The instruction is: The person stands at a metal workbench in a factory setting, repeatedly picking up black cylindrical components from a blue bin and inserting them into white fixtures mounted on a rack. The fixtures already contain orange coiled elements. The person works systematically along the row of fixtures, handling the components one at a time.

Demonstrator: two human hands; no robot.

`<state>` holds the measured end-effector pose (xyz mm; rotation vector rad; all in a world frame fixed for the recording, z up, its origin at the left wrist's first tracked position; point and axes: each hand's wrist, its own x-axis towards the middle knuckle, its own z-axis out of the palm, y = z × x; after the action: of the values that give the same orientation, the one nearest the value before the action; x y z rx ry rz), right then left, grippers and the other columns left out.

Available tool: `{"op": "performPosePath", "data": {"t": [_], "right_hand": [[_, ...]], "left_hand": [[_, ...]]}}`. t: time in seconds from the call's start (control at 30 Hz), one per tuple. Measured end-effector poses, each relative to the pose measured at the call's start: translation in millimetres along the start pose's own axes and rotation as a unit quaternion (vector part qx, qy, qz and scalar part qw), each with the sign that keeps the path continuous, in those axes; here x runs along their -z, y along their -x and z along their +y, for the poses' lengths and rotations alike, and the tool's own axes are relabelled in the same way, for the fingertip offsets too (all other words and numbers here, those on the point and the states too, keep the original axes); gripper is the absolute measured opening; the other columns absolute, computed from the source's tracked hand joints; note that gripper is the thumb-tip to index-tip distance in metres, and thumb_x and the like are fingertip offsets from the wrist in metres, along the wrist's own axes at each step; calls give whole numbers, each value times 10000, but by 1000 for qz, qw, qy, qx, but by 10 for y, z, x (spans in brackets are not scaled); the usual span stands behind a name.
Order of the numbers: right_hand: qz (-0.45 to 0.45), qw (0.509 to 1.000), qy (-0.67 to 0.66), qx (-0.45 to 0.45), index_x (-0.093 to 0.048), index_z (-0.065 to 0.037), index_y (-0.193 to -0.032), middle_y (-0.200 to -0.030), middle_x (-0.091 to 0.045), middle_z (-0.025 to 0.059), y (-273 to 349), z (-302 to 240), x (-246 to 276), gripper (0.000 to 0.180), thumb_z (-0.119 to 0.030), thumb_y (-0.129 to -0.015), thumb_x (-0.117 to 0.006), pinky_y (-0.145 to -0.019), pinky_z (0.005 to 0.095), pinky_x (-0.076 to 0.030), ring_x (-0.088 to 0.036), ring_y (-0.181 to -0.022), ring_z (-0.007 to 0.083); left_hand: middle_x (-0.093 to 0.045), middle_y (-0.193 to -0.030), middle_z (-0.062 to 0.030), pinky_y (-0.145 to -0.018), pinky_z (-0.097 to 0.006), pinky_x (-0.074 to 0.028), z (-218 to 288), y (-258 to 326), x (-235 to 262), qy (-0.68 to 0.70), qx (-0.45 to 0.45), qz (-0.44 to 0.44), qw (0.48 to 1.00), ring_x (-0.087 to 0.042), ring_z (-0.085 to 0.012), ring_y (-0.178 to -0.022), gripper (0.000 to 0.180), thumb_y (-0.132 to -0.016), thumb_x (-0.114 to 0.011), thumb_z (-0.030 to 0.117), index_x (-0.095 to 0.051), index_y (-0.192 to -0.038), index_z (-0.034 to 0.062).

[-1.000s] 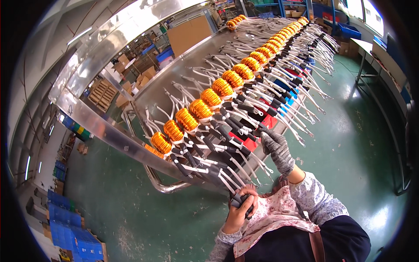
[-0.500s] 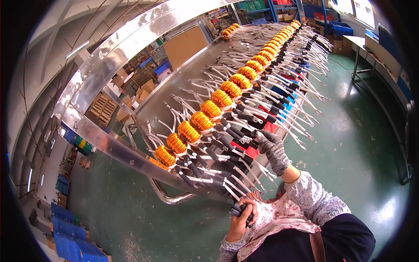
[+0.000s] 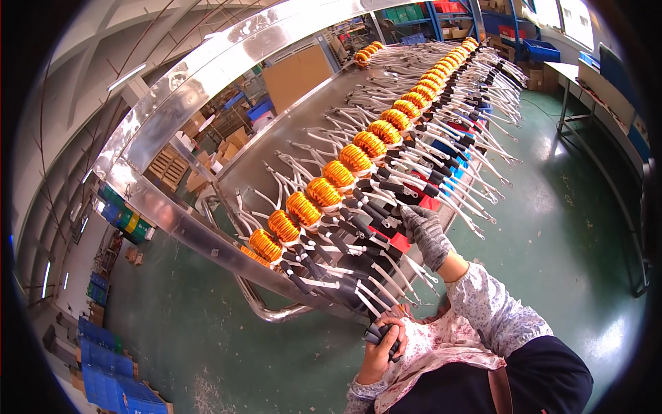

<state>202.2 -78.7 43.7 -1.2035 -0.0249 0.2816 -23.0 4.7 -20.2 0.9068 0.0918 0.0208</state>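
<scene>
A long row of toroidal coils (image 3: 355,159) wound with orange wire lies along the metal cart's shelf. White leads (image 3: 389,281) with metal ring lugs stick out on both sides; many on the right carry black sleeves (image 3: 295,281). My right hand (image 3: 429,238), in a grey striped glove, reaches in among the right-side leads. Its fingers are closed at a black-sleeved lead, and the fingertips are partly hidden. Low in front of me, my bare left hand (image 3: 378,352) is wrapped round a bunch of short black sleeves (image 3: 373,334), their ends poking out above the fingers.
The cart's bent metal frame (image 3: 186,228) arches along the left and top. Red and blue bins (image 3: 400,241) sit beneath the right-side leads. A white worktable (image 3: 564,69) stands at the far right. Blue crates (image 3: 114,366) are stacked on the green floor at lower left.
The coil row sits slightly further right and lower in the picture. My right hand's fingers have shifted a little at the same leads. My left hand keeps its grip on the sleeves.
</scene>
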Motion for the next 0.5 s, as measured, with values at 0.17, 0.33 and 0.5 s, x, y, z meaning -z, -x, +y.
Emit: {"op": "performPosePath", "data": {"t": [0.17,0.33,0.5], "right_hand": [[31,999,-11,17,-640,-36,-916,-541,-448,-56,-118,19,-80,258,-281,-886,-563,-406,218,-300,-374,-426,57],[26,976,149,154,-626,17,-935,-724,-617,38,-405,200,-11,345,-310,-902,-520,-536,260,-406,-500,-607,107],[-223,919,-232,-230,-507,-114,-721,-541,-401,-64,-531,-28,193,281,-306,-916,-441,-357,221,-269,-321,-389,72]], "left_hand": [[-467,-748,-64,-414,-212,-337,-16,28,9,-3,2,9,1000,-466,-128,-529,137,-912,-501,137,-483,-988,24],[-475,-745,-62,-416,-212,-341,-7,44,-33,-28,6,21,999,-471,-130,-538,137,-906,-513,137,-481,-982,27],[-477,-744,-61,-410,-208,-335,-40,61,20,-7,1,31,999,-469,-128,-533,133,-906,-511,136,-483,-979,28]]}}
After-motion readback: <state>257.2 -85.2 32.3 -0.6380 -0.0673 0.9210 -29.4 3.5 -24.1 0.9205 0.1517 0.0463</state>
